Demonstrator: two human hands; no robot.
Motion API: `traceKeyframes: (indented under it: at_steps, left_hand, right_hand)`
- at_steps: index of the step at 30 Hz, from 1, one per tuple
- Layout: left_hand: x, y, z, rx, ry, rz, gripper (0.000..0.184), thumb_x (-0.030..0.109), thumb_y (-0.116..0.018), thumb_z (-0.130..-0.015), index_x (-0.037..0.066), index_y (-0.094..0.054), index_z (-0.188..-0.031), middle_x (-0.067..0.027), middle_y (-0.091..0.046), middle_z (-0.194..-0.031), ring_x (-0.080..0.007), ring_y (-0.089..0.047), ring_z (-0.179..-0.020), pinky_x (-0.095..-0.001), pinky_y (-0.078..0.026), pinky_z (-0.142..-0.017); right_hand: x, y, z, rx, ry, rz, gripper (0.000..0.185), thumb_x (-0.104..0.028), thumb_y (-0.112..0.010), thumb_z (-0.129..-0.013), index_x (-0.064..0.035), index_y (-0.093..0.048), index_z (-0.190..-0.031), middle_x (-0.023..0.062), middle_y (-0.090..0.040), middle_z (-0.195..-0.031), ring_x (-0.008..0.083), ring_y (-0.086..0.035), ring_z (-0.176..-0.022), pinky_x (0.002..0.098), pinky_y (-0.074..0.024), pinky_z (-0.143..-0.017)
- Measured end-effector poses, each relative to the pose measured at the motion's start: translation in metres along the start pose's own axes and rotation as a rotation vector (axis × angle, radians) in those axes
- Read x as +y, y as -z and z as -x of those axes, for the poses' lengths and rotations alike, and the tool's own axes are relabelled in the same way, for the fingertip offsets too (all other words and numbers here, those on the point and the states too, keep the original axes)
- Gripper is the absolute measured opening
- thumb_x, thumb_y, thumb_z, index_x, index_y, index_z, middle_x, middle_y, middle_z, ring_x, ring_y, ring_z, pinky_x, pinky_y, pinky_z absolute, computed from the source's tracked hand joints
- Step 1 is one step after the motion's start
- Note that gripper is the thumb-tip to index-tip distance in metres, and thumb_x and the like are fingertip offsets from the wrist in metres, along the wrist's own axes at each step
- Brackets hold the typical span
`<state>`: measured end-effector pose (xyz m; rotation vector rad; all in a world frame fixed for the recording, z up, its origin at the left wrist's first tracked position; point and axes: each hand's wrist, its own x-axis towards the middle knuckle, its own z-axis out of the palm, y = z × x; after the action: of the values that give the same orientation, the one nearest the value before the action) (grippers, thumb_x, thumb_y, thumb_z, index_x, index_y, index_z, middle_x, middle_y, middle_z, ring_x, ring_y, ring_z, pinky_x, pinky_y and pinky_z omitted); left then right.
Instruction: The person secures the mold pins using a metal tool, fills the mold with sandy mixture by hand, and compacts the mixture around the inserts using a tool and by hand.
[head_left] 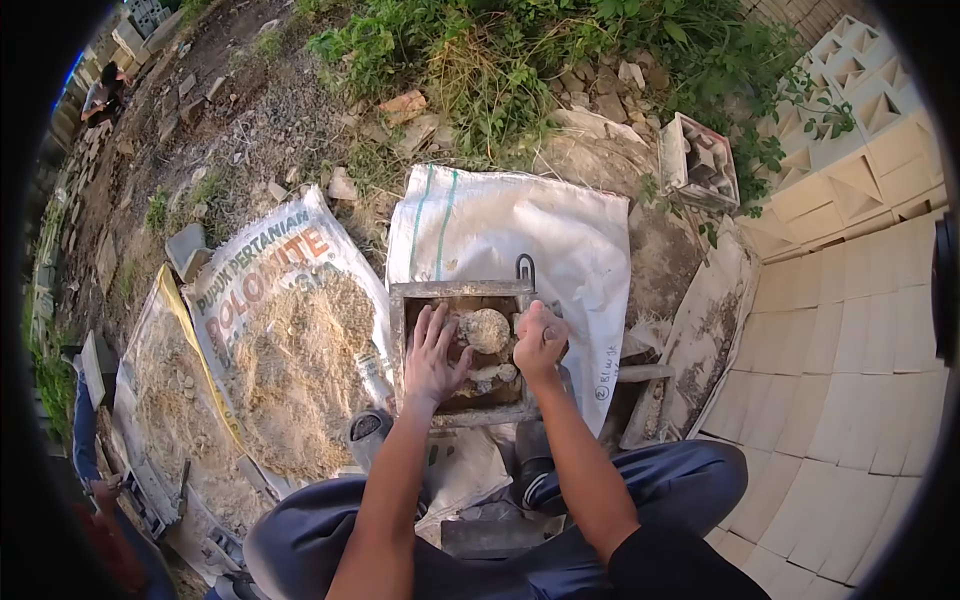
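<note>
A square mould frame (460,289) sits between my feet on a white woven sack (580,235). Inside it shows a round, pale sandy knob (488,331) with smaller crumbly lumps below. My left hand (430,362) lies over the left part of the mould, its fingers spread and holding nothing. At the right wall of the frame, my right hand (541,340) is closed in a fist; whatever it grips is hidden by the fingers. A bent metal loop (526,267) sticks up at the frame's top right corner.
Left of the mould, sandy powder (300,370) is heaped on a printed sack (262,262). Stacked pale blocks (820,370) line the right side, with a patterned block (698,165) near the plants. Another person (108,530) shows at lower left, and one more (105,95) far off.
</note>
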<state>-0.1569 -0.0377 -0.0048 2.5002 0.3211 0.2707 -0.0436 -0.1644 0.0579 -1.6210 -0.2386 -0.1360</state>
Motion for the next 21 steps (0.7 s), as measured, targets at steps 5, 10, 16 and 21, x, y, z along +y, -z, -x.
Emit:
traceKeyframes:
  at_steps: [5, 10, 16, 21]
  left_hand:
    - [-0.004, -0.004, -0.004, 0.021, -0.014, -0.015, 0.046, 0.028, -0.064, -0.082, 0.008, -0.055, -0.123, -0.0082, -0.036, -0.147, -0.0331, -0.028, -0.138, -0.0453, -0.033, -0.109]
    - [0.003, 0.000, -0.002, 0.031, 0.002, 0.029, 0.044, 0.023, -0.064, -0.081, 0.008, -0.056, -0.122, -0.0096, -0.040, -0.145, -0.0360, -0.030, -0.136, -0.0436, -0.033, -0.109]
    - [0.000, -0.002, -0.004, 0.062, -0.038, 0.020, 0.043, 0.022, -0.064, -0.081, 0.009, -0.057, -0.121, -0.0092, -0.040, -0.144, -0.0373, -0.032, -0.134, -0.0442, -0.034, -0.108]
    - [-0.001, -0.006, -0.006, 0.078, 0.005, 0.006, 0.040, 0.022, -0.064, -0.081, 0.010, -0.058, -0.119, -0.0077, -0.041, -0.144, -0.0393, -0.037, -0.128, -0.0455, -0.037, -0.105]
  right_hand:
    - [-0.002, -0.002, -0.031, -0.016, -0.048, -0.104, 0.049, -0.021, -0.044, -0.099, -0.0091, -0.031, -0.053, -0.0030, -0.034, -0.048, 0.0076, -0.029, -0.041, 0.0275, -0.0222, -0.041]
    - [0.013, 0.004, -0.029, -0.084, -0.082, -0.268, 0.048, -0.024, -0.043, -0.100, -0.0109, -0.029, -0.056, -0.0040, -0.031, -0.049, 0.0074, -0.027, -0.041, 0.0281, -0.0196, -0.040]
    - [0.022, -0.002, -0.019, -0.001, 0.349, 0.020, 0.048, -0.026, -0.045, -0.100, -0.0097, -0.031, -0.057, -0.0040, -0.031, -0.049, 0.0080, -0.029, -0.043, 0.0278, -0.0220, -0.043]
    - [-0.003, -0.001, -0.017, -0.051, -0.074, -0.093, 0.042, -0.014, -0.042, -0.098, -0.0057, -0.037, -0.057, -0.0020, -0.036, -0.048, 0.0080, -0.033, -0.043, 0.0293, -0.0274, -0.044]
